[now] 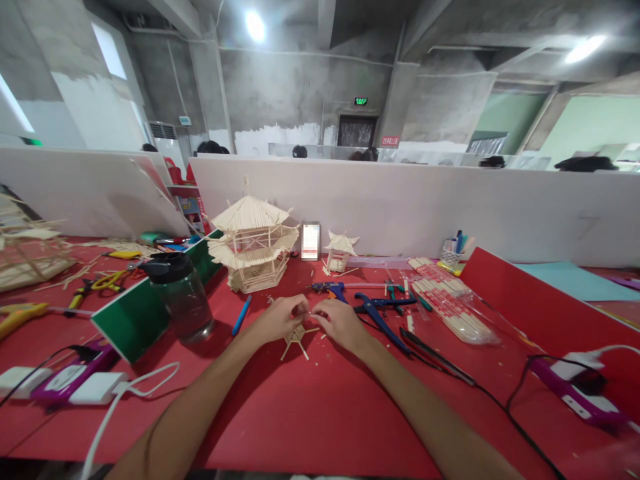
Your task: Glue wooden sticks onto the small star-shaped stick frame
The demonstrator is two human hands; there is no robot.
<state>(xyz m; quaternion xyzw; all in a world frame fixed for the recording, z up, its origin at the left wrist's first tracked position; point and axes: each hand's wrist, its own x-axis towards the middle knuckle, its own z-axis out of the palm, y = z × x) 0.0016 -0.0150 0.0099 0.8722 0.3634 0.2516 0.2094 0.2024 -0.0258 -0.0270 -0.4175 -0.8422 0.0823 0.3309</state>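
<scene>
Nearest the camera, 2 bare forearms (200, 403) reach in over the red tabletop (310, 423) to the left hand (287, 317) and the right hand (336, 320), whose fingertips nearly meet. Both hands have thumb and fingers drawn in as if to pinch, but whether they close on anything is too small to tell. The small stick frame (297, 335), its thin arms spreading from a latticed middle, lies on the tabletop just under the left hand, partly hidden by it. For fingertip work this fine, I would judge it best to rest both wrists, use light pressure, and keep the knuckles off the frame's arms, which look easy to knock askew. The blue glue gun (330, 288) and blue-handled cutters (383, 320) lie close beyond and beside the right hand, so that elbow is better kept tucked in. Of the containers, the dark-lidded bottle (181, 300) at left is see-through, though I cannot tell how full it is; the white basket (450, 254) at the back holds pens; and the clear plastic packs (453, 308) at right hold bundled pale sticks beneath red printing.
</scene>
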